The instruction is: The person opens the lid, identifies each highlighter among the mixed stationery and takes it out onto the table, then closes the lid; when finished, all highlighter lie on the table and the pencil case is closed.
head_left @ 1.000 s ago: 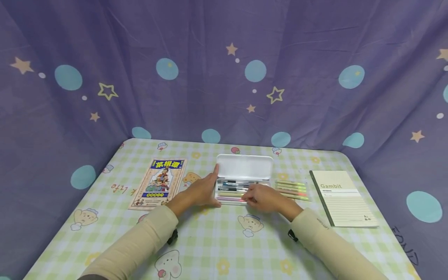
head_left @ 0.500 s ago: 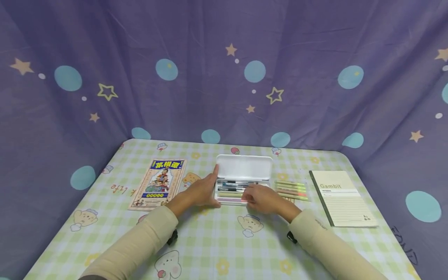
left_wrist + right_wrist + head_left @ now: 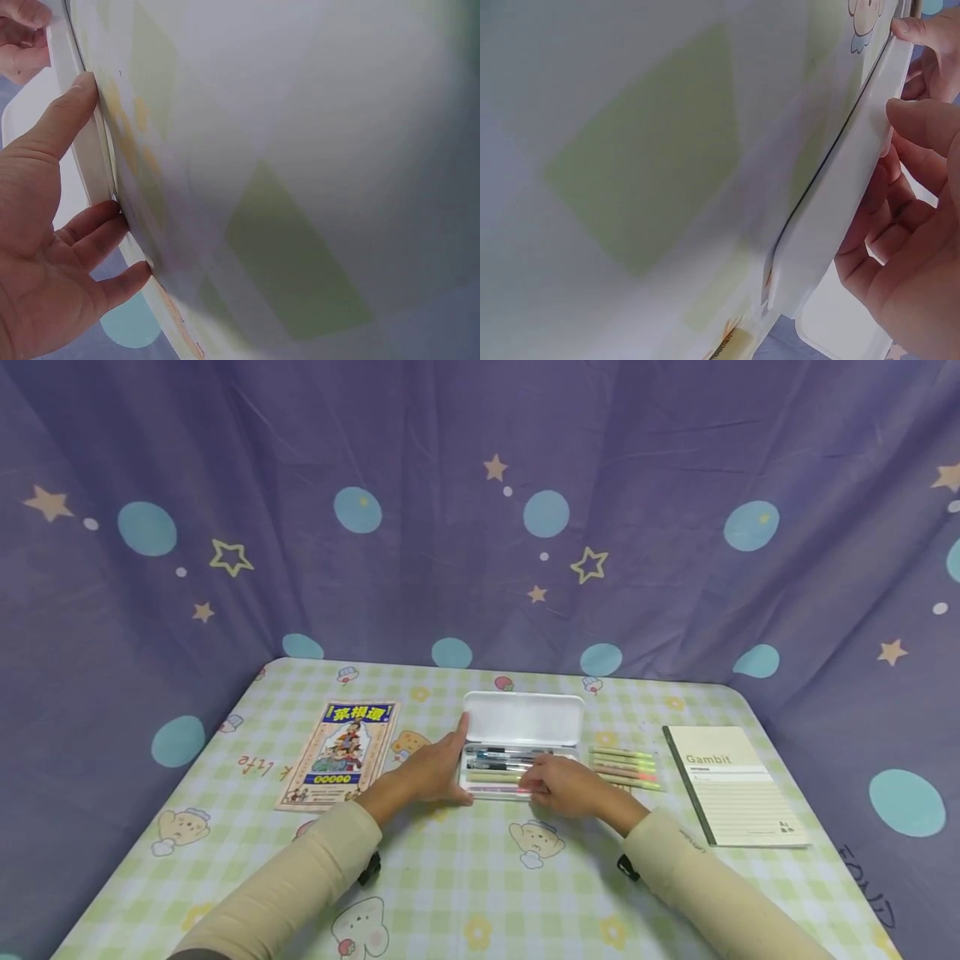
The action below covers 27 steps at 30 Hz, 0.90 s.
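Observation:
A white pencil case stands with its lid raised, mid-table. Inside lie several pens, dark ones behind, with cream and purple ones nearer the front. My left hand braces the case's left end, thumb at the front corner and fingers spread along the side; the left wrist view shows its thumb against the wall. My right hand reaches over the case's front right, fingers curled and pinching a pink pen that lies along the front. Its far end is hidden under the hand.
Right of the case lie several yellow and pink highlighters in a row. Further right is a cream Gambit notebook. To the left lies an illustrated booklet. A purple curtain hangs behind the checked tablecloth.
My right hand's fingers have shifted slightly at the front of the case, over the pink pen. The left hand and the case have stayed in place.

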Tool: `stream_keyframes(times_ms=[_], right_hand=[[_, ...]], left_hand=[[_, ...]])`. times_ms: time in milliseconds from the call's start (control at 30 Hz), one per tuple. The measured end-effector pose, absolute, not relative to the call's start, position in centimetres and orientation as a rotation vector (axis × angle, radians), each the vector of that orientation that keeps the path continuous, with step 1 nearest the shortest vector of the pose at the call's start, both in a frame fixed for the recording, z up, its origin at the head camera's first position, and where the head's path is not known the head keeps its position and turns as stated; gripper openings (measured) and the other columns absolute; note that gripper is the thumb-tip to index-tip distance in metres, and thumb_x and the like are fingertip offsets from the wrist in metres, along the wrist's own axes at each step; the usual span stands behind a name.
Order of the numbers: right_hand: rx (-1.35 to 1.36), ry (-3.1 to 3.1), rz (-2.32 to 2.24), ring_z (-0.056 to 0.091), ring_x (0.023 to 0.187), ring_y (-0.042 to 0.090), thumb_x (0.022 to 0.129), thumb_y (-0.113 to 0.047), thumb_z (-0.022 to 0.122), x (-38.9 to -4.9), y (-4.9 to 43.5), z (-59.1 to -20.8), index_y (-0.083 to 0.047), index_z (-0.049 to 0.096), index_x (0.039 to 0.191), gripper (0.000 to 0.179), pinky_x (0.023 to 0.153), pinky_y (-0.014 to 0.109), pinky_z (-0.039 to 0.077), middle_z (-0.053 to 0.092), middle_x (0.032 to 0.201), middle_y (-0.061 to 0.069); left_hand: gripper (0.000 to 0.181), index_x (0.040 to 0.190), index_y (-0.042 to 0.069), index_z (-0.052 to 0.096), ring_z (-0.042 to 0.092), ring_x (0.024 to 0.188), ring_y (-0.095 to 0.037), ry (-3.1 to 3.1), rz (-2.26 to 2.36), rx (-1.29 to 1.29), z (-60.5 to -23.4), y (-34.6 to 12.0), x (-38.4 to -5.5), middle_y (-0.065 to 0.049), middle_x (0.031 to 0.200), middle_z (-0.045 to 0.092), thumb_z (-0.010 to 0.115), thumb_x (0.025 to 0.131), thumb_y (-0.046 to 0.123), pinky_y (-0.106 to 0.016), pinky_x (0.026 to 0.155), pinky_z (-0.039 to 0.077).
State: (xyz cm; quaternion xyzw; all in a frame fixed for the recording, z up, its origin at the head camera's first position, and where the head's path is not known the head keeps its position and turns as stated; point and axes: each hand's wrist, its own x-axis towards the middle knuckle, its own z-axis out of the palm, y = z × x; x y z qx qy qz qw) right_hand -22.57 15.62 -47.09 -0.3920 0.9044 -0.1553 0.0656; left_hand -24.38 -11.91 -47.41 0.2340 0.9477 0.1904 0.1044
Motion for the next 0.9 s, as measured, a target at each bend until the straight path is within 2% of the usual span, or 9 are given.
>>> stream_keyframes(times_ms=[333,667,900], right_hand=[[-1.227,2.714,-0.547,0.056,0.081,0.007,0.093,-0.009,0.069,-23.0,16.0,-47.3,-0.016,0.077,0.113,0.022,0.074,0.025,0.052,0.069,0.095,-0.003],[-1.298,2.700,-0.573,0.052,0.078,0.006,0.093,-0.005,0.070,-22.9,16.5,-47.1,-0.011,0.078,0.115,0.024,0.068,0.020,0.048,0.068,0.095,0.001],[-1.280,2.722,-0.625,0.049,0.078,0.004,0.092,-0.004,0.069,-22.8,16.9,-47.1,-0.013,0.079,0.115,0.026,0.068,0.019,0.046,0.065,0.093,-0.002]], left_hand=[[0.146,0.163,0.008,-0.011,0.056,0.134,-0.037,2.798,0.543,0.689,-47.4,-11.9,-24.5,-0.019,0.164,0.033,0.094,0.068,0.046,-0.044,0.114,0.047],[0.146,0.163,0.008,-0.011,0.056,0.133,-0.036,2.793,0.543,0.689,-47.5,-12.0,-24.4,-0.019,0.164,0.034,0.093,0.068,0.046,-0.044,0.113,0.048],[0.146,0.163,0.007,-0.011,0.056,0.133,-0.037,2.797,0.549,0.698,-47.6,-12.0,-24.4,-0.019,0.164,0.034,0.093,0.069,0.046,-0.044,0.113,0.048]])
